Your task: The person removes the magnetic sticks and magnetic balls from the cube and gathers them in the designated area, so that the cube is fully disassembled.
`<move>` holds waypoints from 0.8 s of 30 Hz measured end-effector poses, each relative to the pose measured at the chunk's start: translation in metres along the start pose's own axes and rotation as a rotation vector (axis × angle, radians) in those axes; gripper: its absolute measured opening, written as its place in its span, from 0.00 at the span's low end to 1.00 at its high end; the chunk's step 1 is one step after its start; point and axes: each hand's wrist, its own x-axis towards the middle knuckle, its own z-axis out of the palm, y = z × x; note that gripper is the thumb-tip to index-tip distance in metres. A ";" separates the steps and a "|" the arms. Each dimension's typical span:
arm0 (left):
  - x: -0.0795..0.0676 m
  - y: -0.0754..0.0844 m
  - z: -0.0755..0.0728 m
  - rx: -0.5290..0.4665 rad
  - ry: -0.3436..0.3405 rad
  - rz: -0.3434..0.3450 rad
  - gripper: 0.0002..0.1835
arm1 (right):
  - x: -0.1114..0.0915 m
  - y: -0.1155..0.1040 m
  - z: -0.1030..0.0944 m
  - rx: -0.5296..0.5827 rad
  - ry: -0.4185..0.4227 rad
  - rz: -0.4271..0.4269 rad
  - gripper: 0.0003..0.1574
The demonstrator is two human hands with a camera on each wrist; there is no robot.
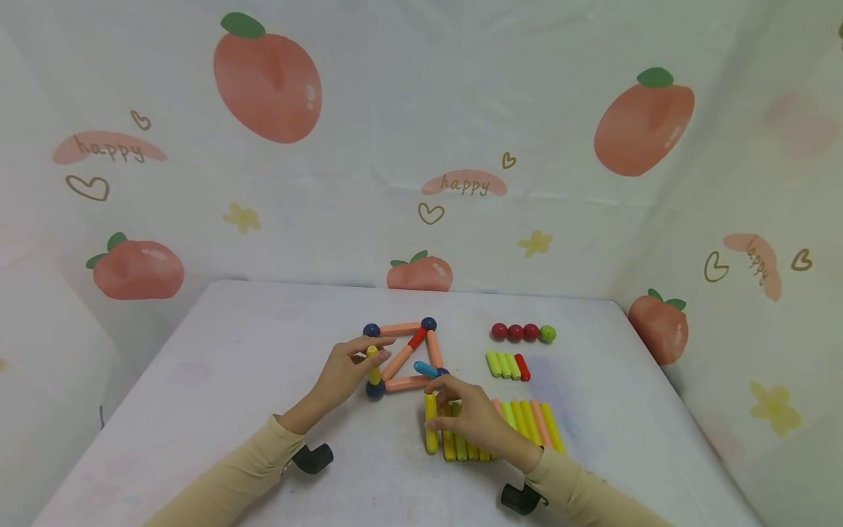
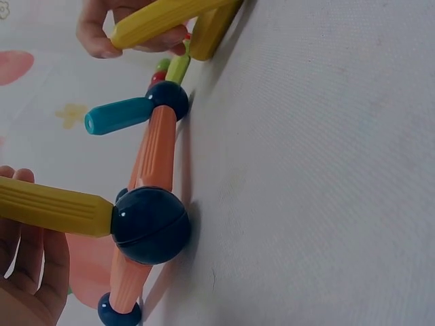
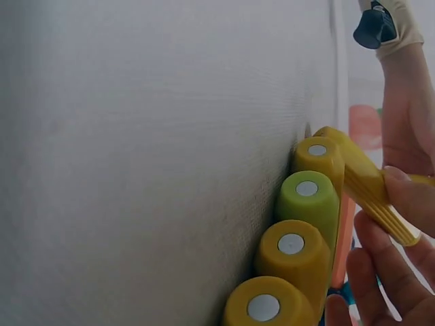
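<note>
My left hand holds a yellow magnetic stick that stands upright on a dark blue ball. That ball is the near left corner of a flat frame of peach sticks and dark blue balls, with a peach and red diagonal. From the near right corner ball rises a short teal stick. My right hand pinches another yellow stick between thumb and fingers, tilted up beside the left end of a row of sticks. The hand partly hides that row.
Several yellow, green and peach sticks lie side by side at the near right. Behind them are short light green sticks and a short red stick. Farther back, red balls and a green ball form a line.
</note>
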 end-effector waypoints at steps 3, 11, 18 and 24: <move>0.000 -0.001 0.000 0.002 -0.001 -0.007 0.17 | 0.000 0.001 0.000 -0.025 -0.006 -0.008 0.26; 0.000 0.001 0.000 -0.011 -0.004 -0.012 0.18 | -0.001 -0.002 -0.004 -0.112 -0.050 0.002 0.27; -0.001 0.001 -0.001 -0.016 0.000 -0.011 0.16 | -0.003 0.000 -0.006 -0.157 -0.065 0.013 0.28; 0.000 0.000 0.000 -0.021 -0.001 -0.009 0.16 | -0.002 0.002 -0.006 -0.166 -0.066 0.017 0.29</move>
